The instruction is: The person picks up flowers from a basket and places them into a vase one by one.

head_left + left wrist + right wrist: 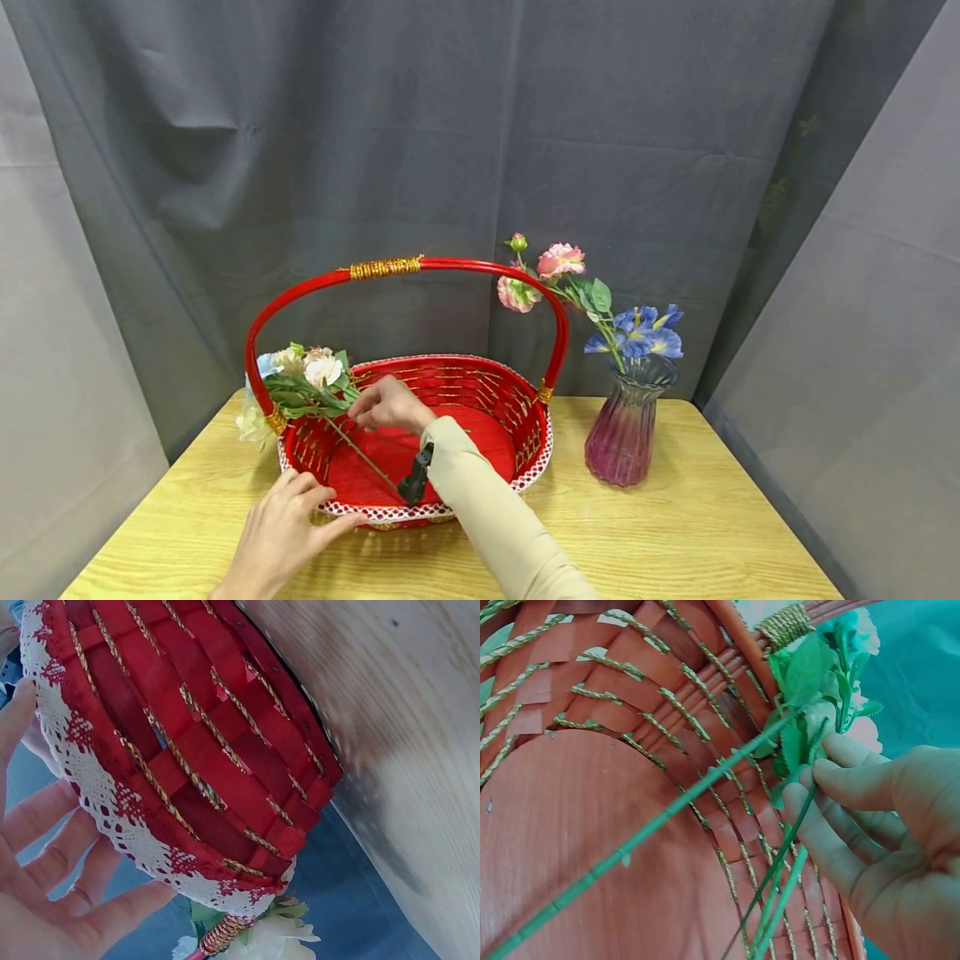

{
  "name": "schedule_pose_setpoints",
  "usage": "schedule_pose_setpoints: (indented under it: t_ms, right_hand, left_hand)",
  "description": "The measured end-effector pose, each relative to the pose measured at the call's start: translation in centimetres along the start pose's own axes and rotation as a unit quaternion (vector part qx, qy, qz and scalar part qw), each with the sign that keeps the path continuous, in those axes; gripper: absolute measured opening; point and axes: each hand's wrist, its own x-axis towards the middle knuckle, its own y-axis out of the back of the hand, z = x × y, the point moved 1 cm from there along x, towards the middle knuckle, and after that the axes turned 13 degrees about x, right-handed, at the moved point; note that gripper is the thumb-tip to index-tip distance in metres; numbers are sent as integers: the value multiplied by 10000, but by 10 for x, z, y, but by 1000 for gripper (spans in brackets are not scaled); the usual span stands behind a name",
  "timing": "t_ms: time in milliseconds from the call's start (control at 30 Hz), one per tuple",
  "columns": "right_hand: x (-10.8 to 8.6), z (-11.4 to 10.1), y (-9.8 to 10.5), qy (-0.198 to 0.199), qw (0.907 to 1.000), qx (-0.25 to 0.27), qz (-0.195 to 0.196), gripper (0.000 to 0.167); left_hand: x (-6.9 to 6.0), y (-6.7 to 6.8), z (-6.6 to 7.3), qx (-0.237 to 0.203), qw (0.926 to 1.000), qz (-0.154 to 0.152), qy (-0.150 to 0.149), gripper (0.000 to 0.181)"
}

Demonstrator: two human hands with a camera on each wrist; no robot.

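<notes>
One thin stem (pixel 781 851) pinched in your right hand (pixel 392 406) above basket (pixel 457 379); your left hand (pixel 288 523), loosely spread, touches near-left rim (pixel 386 513).

Head view looks far and down from near; closer wrist views share the left end of the basket (pixel 450 382).

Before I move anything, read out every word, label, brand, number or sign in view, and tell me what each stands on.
None: no readable text in any view.
Red basket: lace and gold cord, no lettering.
Glass vase: no label visible.
Black wrist device: too small to tell whether it is marked.
Dark curtain: faint shapes at right, no legible characters.
</notes>
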Motion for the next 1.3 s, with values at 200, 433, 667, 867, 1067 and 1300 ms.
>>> schedule_pose_setpoints:
  t_ms: [200, 433, 667, 867, 1067, 1300]
  right_hand:
    - [-5, -5, 10, 35, 9971, 731, -191, 24]
    - [-16, -7, 17, -91, 9961, 826, -313, 33]
    - [-24, -9, 19, -311, 9958, 857, -62, 29]
    - [-29, -8, 31, -365, 9954, 881, 30, 13]
    - [-35, -13, 43, -139, 9975, 649, 262, 12]
    - [-44, -27, 61, -98, 9977, 450, 504, 15]
  left_hand:
    - [1, 0, 0, -31, 9999, 96, -20, 42]
    - [0, 1, 2, -10, 10000, -66, 42, 43]
    - [-1, 4, 3, 117, 9997, -199, 74, 43]
    - [2, 4, 4, 163, 9997, -179, 14, 42]
    - [3, 3, 4, 198, 9997, -116, -30, 42]
    - [2, 3, 3, 201, 9997, -151, -20, 43]
